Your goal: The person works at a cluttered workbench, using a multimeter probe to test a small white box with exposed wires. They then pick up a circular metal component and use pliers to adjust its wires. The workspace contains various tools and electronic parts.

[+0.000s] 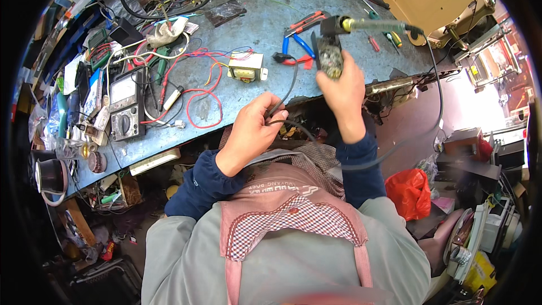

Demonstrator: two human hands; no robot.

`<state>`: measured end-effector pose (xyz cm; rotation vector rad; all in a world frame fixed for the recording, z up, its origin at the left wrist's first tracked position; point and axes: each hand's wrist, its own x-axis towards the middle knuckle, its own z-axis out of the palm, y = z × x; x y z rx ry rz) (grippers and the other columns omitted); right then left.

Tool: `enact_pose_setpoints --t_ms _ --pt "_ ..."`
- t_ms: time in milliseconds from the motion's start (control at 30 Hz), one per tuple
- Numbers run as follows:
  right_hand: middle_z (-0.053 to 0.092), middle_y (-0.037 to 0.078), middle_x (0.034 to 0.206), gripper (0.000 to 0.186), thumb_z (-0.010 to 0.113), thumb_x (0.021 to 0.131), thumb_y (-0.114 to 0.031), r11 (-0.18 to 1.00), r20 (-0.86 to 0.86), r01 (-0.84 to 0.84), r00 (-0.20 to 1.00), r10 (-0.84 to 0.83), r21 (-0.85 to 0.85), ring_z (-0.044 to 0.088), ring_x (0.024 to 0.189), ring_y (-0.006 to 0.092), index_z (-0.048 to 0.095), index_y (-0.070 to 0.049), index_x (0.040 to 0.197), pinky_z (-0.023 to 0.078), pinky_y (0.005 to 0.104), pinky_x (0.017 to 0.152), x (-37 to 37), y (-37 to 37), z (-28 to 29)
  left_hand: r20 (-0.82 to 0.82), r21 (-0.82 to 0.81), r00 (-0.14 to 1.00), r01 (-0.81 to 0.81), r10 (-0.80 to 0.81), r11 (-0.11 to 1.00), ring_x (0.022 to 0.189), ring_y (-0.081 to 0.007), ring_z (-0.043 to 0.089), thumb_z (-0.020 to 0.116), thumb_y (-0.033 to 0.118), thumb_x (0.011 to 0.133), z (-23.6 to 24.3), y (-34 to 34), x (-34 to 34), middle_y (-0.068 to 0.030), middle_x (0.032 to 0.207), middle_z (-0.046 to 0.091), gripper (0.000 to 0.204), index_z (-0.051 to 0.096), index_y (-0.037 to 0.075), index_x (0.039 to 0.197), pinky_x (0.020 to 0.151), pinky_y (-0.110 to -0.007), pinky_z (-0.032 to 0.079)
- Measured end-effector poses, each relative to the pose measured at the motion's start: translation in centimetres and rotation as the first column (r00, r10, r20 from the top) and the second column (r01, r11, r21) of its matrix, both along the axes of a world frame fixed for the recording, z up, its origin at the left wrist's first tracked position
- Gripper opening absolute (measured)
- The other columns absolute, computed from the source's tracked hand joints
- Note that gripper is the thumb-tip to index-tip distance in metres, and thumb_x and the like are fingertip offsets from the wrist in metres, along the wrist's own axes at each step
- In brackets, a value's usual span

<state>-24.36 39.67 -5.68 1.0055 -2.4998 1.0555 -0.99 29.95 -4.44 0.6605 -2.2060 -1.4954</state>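
My right hand (345, 87) is closed around a dark soldering iron stand (331, 59) with a lumpy, greyish mass in it, held over the bench's near edge. A soldering iron (378, 25) with a translucent yellowish handle extends to the right from the black block at its top. From the handle's end a black power cord (440, 96) loops down and back across my front. My left hand (251, 130) pinches that cord between thumb and fingers. Past the left hand, the cord runs up to a black plug (280, 57) lying on the bench. Blue-handled pliers (305, 46) lie behind the stand.
On the blue bench (271, 20) a small transformer (245, 68) sits with red and blue wires. An analog multimeter (125, 107) stands left among tangled leads. Screwdrivers (389, 39) lie at the right, near a large tan panel (426, 0). A red plastic bag (407, 195) sits below right.
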Motion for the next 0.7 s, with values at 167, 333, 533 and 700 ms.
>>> enact_pose_setpoints --t_ms 167,333,533,700 --pt "0.069 0.026 0.125 0.088 0.089 0.078 -0.036 0.998 0.035 -0.036 0.999 0.038 -0.056 0.064 0.119 0.0475 0.058 0.005 0.15 0.052 0.0562 0.105 5.8 3.2 0.4 -0.035 0.021 0.999 0.002 -0.002 1.0 0.075 -0.0128 0.063 0.082 0.013 0.1 -1.2 1.2 -1.8 -0.0063 0.092 0.071 0.057 0.053 0.002 0.149 0.069 -0.031 0.052" --pt "0.073 0.012 0.106 0.053 0.082 0.099 -0.024 0.913 0.625 0.048 0.743 0.239 -0.406 0.067 0.086 0.0158 0.064 0.009 0.137 0.055 0.032 0.077 5.8 3.8 -1.1 -0.042 -0.081 0.999 -0.004 0.001 0.997 0.08 -0.0246 0.076 0.084 0.021 0.1 -0.9 2.2 -3.4 -0.0187 0.098 0.079 0.071 0.047 0.003 0.157 0.07 -0.039 0.057" --pt "0.062 -0.003 0.078 0.022 0.073 0.109 -0.029 0.825 0.843 0.203 0.246 0.478 -0.527 0.052 0.056 0.0048 0.071 -0.007 0.109 0.034 0.0211 0.045 4.3 5.0 -1.8 -0.028 -0.085 0.999 -0.032 0.029 0.996 0.116 -0.0522 0.071 0.082 0.032 0.098 -1.3 2.0 -4.5 -0.031 0.123 0.074 0.069 0.052 0.001 0.151 0.091 -0.053 0.059" --pt "0.072 0.006 0.09 0.022 0.068 0.107 -0.019 0.822 0.827 0.104 0.135 0.547 -0.56 0.06 0.054 0.0083 0.065 0.0 0.118 0.041 0.021 0.041 2.8 5.8 -1.8 -0.019 -0.222 1.0 -0.024 0.021 0.975 0.098 -0.0539 0.074 0.091 0.059 0.08 -0.9 2.6 -4.1 -0.0313 0.105 0.074 0.096 0.045 -0.006 0.132 0.082 -0.059 0.06"
